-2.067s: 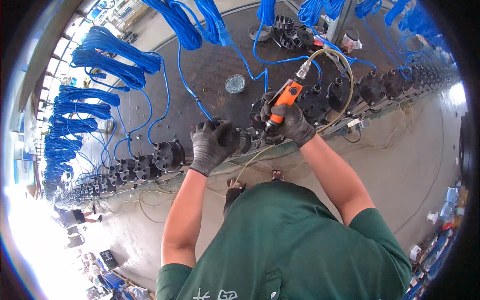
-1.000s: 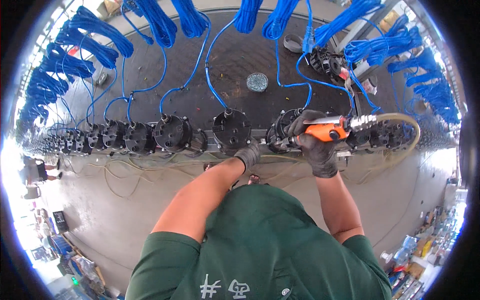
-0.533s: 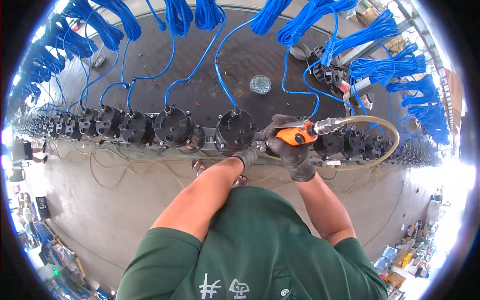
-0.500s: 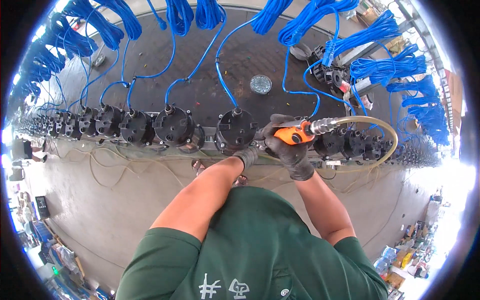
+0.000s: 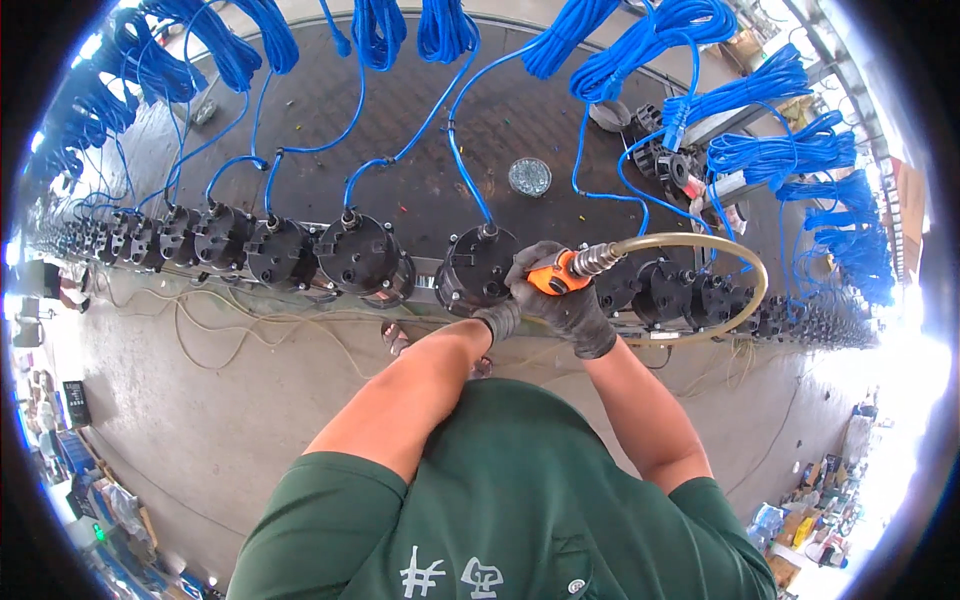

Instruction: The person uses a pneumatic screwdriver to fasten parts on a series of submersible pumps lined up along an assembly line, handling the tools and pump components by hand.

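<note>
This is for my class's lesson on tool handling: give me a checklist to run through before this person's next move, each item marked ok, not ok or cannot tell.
1. Left hand and right hand gloved: ok.
2. Orange tool held in the right hand: ok.
3. Yellowish hose joined to the tool through the metal coupling: ok.
4. Hands well apart: not ok, they are close together.
5. Tool's working tip seated: cannot tell, it is hidden.
6. Left hand gripping the black housing: cannot tell, its fingers are hidden.

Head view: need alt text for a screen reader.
A gloved right hand grips an orange hose-fed tool beside a round black housing, the gloved left hand at the housing's near side. Similar housings line a dark table; blue cable bundles span the top.
</note>
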`<state>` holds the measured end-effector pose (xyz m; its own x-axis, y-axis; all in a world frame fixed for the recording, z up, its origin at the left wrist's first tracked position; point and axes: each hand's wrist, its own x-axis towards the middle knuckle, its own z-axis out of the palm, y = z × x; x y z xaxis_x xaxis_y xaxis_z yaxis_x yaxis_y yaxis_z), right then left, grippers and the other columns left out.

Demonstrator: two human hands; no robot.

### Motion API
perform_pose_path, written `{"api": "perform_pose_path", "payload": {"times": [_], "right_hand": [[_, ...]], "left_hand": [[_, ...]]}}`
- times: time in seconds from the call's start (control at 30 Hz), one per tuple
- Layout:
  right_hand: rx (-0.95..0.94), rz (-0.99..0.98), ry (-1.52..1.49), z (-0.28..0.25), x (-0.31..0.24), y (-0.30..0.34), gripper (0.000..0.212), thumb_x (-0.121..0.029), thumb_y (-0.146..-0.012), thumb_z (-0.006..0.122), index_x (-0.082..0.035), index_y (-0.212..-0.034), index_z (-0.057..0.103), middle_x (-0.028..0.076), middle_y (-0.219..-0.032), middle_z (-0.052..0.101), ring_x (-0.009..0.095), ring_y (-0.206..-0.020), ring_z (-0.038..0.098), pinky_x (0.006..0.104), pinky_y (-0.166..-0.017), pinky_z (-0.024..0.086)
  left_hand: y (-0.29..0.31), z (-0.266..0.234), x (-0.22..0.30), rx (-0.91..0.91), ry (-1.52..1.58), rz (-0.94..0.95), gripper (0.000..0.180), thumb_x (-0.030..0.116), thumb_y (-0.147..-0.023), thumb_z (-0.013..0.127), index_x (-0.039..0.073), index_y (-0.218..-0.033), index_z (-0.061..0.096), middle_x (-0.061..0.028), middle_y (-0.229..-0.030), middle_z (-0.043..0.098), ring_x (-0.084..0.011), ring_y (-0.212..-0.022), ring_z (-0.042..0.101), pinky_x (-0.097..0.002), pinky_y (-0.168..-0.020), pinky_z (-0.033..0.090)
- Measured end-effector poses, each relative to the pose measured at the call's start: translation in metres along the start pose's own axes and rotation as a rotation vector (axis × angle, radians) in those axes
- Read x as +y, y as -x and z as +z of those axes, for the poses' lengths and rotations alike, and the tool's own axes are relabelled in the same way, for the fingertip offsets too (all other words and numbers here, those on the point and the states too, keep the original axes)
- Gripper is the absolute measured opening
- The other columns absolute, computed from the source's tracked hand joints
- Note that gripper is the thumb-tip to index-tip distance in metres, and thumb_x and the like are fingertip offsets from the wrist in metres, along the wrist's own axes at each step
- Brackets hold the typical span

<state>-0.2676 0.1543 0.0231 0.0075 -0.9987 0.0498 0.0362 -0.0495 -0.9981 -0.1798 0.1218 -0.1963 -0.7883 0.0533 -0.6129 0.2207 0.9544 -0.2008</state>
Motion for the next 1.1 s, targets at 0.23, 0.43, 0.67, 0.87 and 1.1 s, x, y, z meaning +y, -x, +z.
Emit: {"api": "perform_pose_path", "payload": {"times": [0.23, 0.43, 0.67, 0.87, 1.1], "right_hand": [[-0.002, -0.016, 0.013, -0.009, -0.005, 0.0, 0.05, -0.001, -0.08, 0.082, -0.004, -0.124, 0.06, 0.004, -0.101, 0.07, 0.013, -0.094, 0.067, 0.0297, -0.084, 0.055], [-0.021, -0.043, 0.091, -0.001, 0.004, 0.0, 0.029, 0.003, -0.079, 0.076, -0.007, -0.103, 0.062, 0.002, -0.097, 0.069, 0.011, -0.091, 0.065, 0.028, -0.082, 0.054], [-0.073, -0.108, 0.274, 0.004, -0.015, -0.008, 0.019, 0.0, -0.08, 0.074, -0.006, -0.094, 0.064, 0.004, -0.092, 0.069, 0.013, -0.087, 0.066, 0.0291, -0.081, 0.053], [0.11, 0.036, -0.015, -0.008, 0.001, 0.005, 0.021, 0.002, -0.078, 0.073, -0.007, -0.095, 0.065, 0.005, -0.091, 0.069, 0.016, -0.085, 0.068, 0.0322, -0.081, 0.055], [0.172, -0.03, -0.062, -0.044, -0.02, 0.002, 0.016, -0.006, -0.077, 0.076, -0.007, -0.089, 0.065, 0.003, -0.076, 0.059, 0.022, -0.079, 0.063, 0.0378, -0.077, 0.052]], "left_hand": [[0.077, -0.014, 0.002, 0.275, 0.462, -0.047, 0.022, 0.019, -0.087, 0.066, 0.006, -0.104, 0.075, -0.014, -0.099, 0.074, -0.0349, -0.097, 0.072, -0.0476, -0.08, 0.057], [0.156, 0.041, 0.008, 0.459, 1.041, -0.46, 0.021, 0.018, -0.089, 0.064, 0.007, -0.104, 0.073, -0.0137, -0.103, 0.074, -0.0345, -0.094, 0.073, -0.0463, -0.08, 0.058], [0.072, 0.139, -0.034, 1.086, 1.588, -1.025, 0.043, 0.014, -0.087, 0.069, 0.006, -0.129, 0.062, -0.021, -0.122, 0.066, -0.0359, -0.115, 0.065, -0.0414, -0.098, 0.052], [0.11, 0.081, -0.066, 0.873, 1.381, -0.75, 0.058, 0.006, -0.077, 0.077, 0.006, -0.132, 0.059, -0.0185, -0.12, 0.066, -0.0355, -0.111, 0.066, -0.0406, -0.1, 0.052], [0.121, 0.068, -0.07, 0.662, 1.289, -0.837, 0.03, 0.007, -0.087, 0.065, 0.009, -0.117, 0.061, -0.02, -0.111, 0.065, -0.0397, -0.103, 0.068, -0.0484, -0.088, 0.054]]}}
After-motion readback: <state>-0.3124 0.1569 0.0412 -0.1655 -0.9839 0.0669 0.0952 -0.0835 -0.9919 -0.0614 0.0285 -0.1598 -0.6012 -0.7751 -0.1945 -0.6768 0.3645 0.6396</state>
